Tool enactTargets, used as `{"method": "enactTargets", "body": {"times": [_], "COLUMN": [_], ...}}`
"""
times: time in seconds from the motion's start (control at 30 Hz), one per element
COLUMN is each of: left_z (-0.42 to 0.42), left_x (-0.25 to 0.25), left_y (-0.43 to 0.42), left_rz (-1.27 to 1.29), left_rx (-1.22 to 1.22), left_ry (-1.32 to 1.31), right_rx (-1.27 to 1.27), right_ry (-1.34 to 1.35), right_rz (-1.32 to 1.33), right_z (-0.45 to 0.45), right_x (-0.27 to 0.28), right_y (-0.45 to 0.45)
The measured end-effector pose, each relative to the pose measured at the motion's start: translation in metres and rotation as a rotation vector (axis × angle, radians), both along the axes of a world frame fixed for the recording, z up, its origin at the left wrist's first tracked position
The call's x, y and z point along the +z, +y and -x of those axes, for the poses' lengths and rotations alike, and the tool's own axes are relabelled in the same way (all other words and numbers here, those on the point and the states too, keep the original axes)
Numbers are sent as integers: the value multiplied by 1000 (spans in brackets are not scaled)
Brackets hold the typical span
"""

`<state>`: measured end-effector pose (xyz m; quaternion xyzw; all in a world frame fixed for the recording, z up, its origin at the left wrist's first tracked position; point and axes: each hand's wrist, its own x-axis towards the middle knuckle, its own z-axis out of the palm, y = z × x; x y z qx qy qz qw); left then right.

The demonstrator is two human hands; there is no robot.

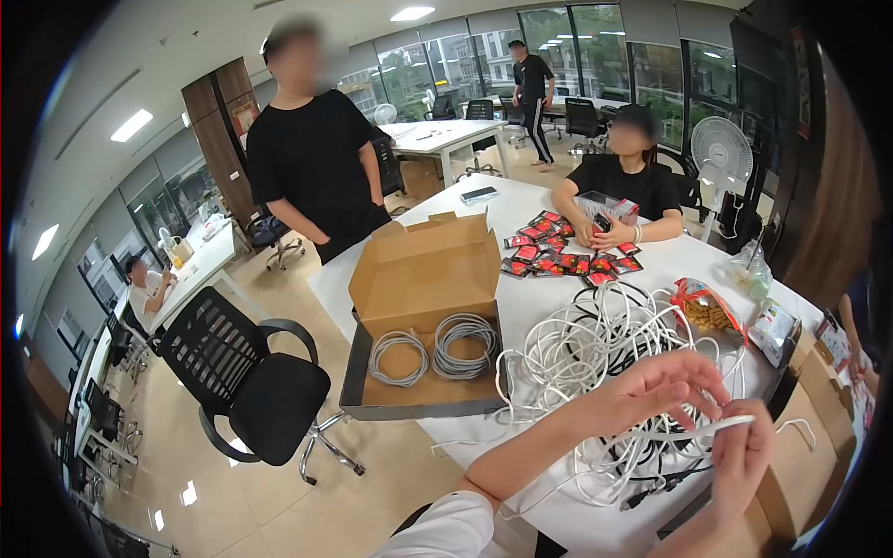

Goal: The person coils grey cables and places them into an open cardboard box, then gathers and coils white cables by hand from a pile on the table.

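My right hand (741, 456) is closed on a white cable (684, 431), pinching it between thumb and fingers at the lower right. My left hand (665, 389) reaches across just beside it, fingers loosely curved and apart, its fingertips close to the cable and my right hand. Under both hands lies a big tangle of white cables (572, 339), with some black cords (651, 488) mixed in. To the left, an opened cardboard box (423, 279) holds two coiled grey cables (463, 346), lying side by side.
Several red-and-black packets (549, 251) lie before a seated person (628, 186). A snack bag (707, 312) and another open cardboard box (805, 437) are at right. A person (312, 167) stands behind the box. An office chair (251, 372) is left of the table.
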<state>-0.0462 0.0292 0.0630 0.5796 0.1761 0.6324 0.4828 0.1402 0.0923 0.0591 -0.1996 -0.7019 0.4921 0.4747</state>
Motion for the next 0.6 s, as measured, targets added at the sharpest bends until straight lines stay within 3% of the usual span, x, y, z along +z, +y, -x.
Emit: {"method": "enactTargets", "body": {"times": [0.13, 0.17, 0.27, 0.4, 0.43, 0.6], "left_z": [9, 6, -8, -12, -11, 1], "left_x": [-3, -8, -20, -21, -14, 16], "left_y": [-2, 0, -2, -6, -7, -21], "left_rz": [-78, -181, -451, -307, -309, -172], "left_rx": [-214, -258, -337, -219, -162, 145], "left_ry": [434, 540, 805, 958, 903, 566], "right_rx": [-25, 34, -139, -264, -74, -25], "right_ry": [535, 589, 675, 257, 71, -246], "right_rz": [194, 204, 346, 81, 35, -360], "right_z": [-6, -10, -12, -3, -11, 10], "right_x": [-5, -2, 6, -1, 3, 4], "right_y": [16, 19, 21, 13, 14, 5]}}
